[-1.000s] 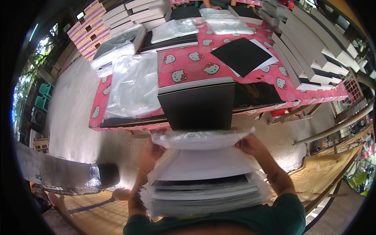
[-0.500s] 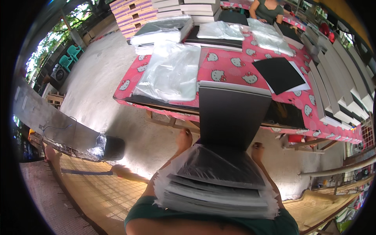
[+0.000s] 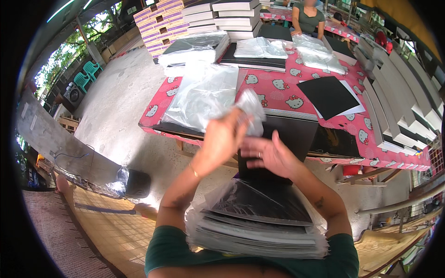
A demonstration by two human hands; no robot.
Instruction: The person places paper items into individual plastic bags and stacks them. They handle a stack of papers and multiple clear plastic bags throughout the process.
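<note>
My left hand (image 3: 218, 141) is closed on a crumpled clear plastic bag (image 3: 252, 109), held up above the table's near edge. My right hand (image 3: 273, 160) is just to the right and slightly below, its fingers spread and blurred, holding nothing. Behind it a black board (image 3: 292, 139) leans against the table's edge, partly covered by the hands. On my lap lies a thick stack of black sheets in clear plastic sleeves (image 3: 259, 231). A pile of flat clear plastic bags (image 3: 201, 97) rests on the table left of the hands.
The table has a pink patterned cover (image 3: 157, 102). A black sheet on white paper (image 3: 329, 97) lies at its right, beside a long row of thick stacks (image 3: 398, 102). Wrapped stacks (image 3: 194, 44) stand at the back. A person (image 3: 308, 21) sits across the table.
Both my hands have come into view over the lap stack. The left has a plastic bag in its grip, and the right is spread beside it. The view has tipped slightly upward.
</note>
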